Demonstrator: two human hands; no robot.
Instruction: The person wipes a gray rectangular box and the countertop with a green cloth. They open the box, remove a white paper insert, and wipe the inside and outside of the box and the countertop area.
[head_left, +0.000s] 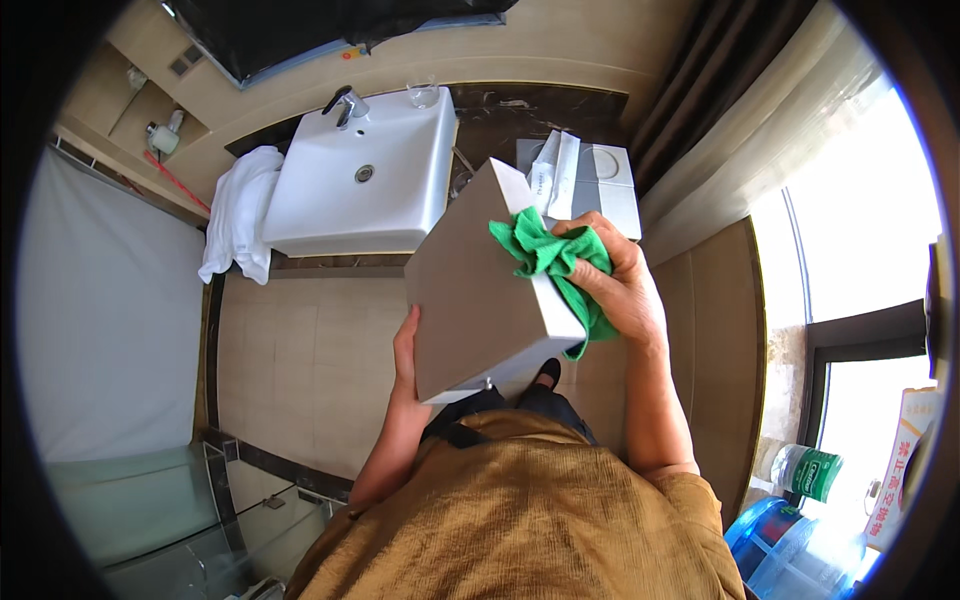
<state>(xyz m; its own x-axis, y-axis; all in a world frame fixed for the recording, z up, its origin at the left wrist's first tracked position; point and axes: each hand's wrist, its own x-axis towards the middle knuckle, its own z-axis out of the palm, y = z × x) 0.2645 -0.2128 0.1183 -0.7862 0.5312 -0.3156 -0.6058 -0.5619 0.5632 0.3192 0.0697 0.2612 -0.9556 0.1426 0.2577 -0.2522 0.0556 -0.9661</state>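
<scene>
Before my chest I hold up a tilted box (480, 290) with a broad grey-brown face, white sides and a small metal knob on its lower side. My left hand (406, 352) grips its left edge, with most of the fingers hidden behind it. Bunched in my right hand (625, 283) is a green cloth (540, 245), pressed against the white right side of the box. Part of the cloth hangs below my fingers.
Beyond the box are a white basin (340, 205) with a tap (346, 103), a drinking glass (422, 92), a white towel (240, 205) and a grey-white case (615, 185) bearing white packets (556, 170). Bottles (790, 545) stand by the right window; glass panels (150, 510) lie lower left.
</scene>
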